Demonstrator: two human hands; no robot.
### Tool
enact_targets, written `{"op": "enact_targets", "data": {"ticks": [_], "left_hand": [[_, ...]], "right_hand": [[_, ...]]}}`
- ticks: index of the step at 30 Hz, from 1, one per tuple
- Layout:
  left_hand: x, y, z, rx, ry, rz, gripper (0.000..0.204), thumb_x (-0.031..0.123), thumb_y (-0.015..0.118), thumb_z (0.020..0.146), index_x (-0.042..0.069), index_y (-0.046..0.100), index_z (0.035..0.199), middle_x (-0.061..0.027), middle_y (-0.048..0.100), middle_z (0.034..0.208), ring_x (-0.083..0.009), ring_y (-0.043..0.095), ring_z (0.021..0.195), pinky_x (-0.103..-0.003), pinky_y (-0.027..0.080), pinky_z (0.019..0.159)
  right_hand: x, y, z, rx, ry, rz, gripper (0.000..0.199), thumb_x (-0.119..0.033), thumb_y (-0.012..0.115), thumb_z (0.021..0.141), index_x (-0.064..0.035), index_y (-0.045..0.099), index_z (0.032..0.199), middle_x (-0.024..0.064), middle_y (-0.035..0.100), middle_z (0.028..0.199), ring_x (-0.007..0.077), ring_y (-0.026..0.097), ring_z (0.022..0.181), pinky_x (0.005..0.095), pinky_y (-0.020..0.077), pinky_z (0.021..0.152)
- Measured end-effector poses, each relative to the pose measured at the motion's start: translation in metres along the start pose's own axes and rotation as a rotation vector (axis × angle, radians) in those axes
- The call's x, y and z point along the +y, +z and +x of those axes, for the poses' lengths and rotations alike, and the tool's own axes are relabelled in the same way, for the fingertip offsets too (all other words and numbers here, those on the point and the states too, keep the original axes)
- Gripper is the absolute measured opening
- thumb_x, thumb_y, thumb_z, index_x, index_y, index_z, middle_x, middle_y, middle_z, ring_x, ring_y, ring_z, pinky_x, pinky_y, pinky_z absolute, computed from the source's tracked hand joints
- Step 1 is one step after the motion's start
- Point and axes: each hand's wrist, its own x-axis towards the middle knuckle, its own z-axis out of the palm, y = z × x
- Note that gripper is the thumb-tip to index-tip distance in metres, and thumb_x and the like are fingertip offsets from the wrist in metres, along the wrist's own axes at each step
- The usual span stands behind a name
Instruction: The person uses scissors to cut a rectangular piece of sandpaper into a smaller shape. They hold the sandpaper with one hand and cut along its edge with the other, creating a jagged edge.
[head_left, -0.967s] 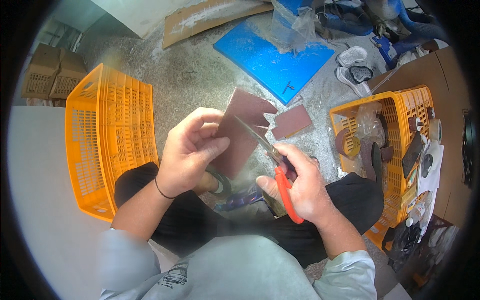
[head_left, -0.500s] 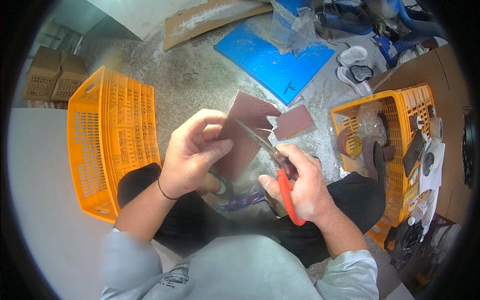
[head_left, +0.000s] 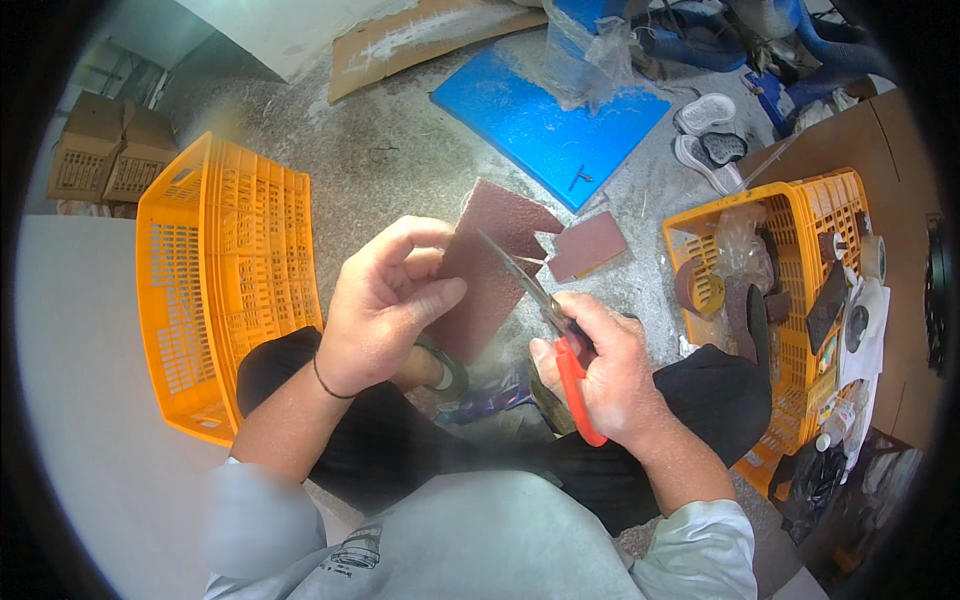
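My left hand [head_left: 385, 305] pinches a reddish-brown sheet of sandpaper [head_left: 490, 270] along its left side, thumb in front and fingers behind. The sheet's right edge has jagged notches cut into it. My right hand [head_left: 605, 370] grips a pair of scissors [head_left: 571, 395] by the red handles. Their metal blades point up and left across the sheet, near the notches. The blades look close together, and whether paper sits between them is hard to tell. A smaller sandpaper piece [head_left: 588, 247] lies on the floor just beyond the scissors.
An orange plastic crate [head_left: 225, 290] stands at left, and another orange crate [head_left: 790, 200] at right holds sanding belts and plastic bags. A blue board [head_left: 540, 125] with a small T-shaped tool [head_left: 580, 177] lies ahead. Shoe soles [head_left: 705, 145] rest beside it. A cardboard box [head_left: 110, 150] sits far left.
The scissors have shifted slightly upward over the sheet, with my right thumb a little higher. My left hand and the sandpaper have hardly moved.
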Motion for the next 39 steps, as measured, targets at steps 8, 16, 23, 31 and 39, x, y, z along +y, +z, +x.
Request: {"op": "enact_targets", "data": {"ticks": [8, 16, 23, 31, 39], "left_hand": [[0.004, 0.002, -0.003, 0.001, -0.022, 0.039, 0.034, -0.010, 0.058, 0.090, 0.002, 0.053, 0.122, -0.0122, 0.068, 0.111, -0.0146, 0.063, 0.104, -0.029, 0.050, 0.090], [0.003, 0.007, -0.005, -0.020, -0.033, 0.048, 0.034, -0.010, 0.056, 0.091, 0.001, 0.052, 0.123, -0.0132, 0.067, 0.113, -0.0150, 0.063, 0.105, -0.029, 0.050, 0.090], [0.005, 0.005, -0.004, -0.023, -0.036, 0.035, 0.034, -0.011, 0.057, 0.091, 0.001, 0.052, 0.123, -0.0132, 0.067, 0.113, -0.0150, 0.063, 0.104, -0.029, 0.050, 0.090], [0.007, 0.003, -0.006, -0.025, -0.027, 0.045, 0.035, -0.010, 0.058, 0.090, 0.001, 0.052, 0.123, -0.0131, 0.067, 0.112, -0.0153, 0.063, 0.104, -0.030, 0.051, 0.089], [0.003, 0.007, -0.008, -0.032, -0.025, -0.019, 0.038, -0.009, 0.061, 0.090, 0.002, 0.049, 0.124, -0.0159, 0.068, 0.113, -0.0184, 0.064, 0.106, -0.030, 0.050, 0.092]], "right_hand": [[-0.005, -0.006, 0.005, -0.078, -0.014, -0.089, 0.046, -0.018, 0.082, 0.076, -0.0027, 0.056, 0.111, 0.0024, 0.052, 0.074, 0.0132, 0.049, 0.067, 0.0294, 0.0449, 0.063], [-0.007, -0.007, 0.004, -0.088, 0.030, -0.073, 0.042, -0.019, 0.080, 0.077, -0.0039, 0.056, 0.109, 0.0070, 0.053, 0.079, 0.0197, 0.053, 0.071, 0.0323, 0.0459, 0.067], [-0.001, -0.002, 0.003, -0.015, 0.005, -0.017, 0.028, -0.014, 0.075, 0.079, -0.0045, 0.060, 0.100, 0.0021, 0.048, 0.066, 0.0114, 0.047, 0.059, 0.0282, 0.0434, 0.059], [-0.004, -0.001, 0.003, -0.052, -0.004, -0.014, 0.033, -0.012, 0.076, 0.079, -0.0051, 0.058, 0.105, 0.0017, 0.051, 0.072, 0.0105, 0.049, 0.065, 0.0276, 0.0448, 0.062], [0.000, -0.002, 0.001, -0.066, -0.002, -0.002, 0.035, -0.013, 0.074, 0.078, -0.0044, 0.057, 0.108, 0.0010, 0.050, 0.074, 0.0105, 0.049, 0.067, 0.0272, 0.0447, 0.064]]}}
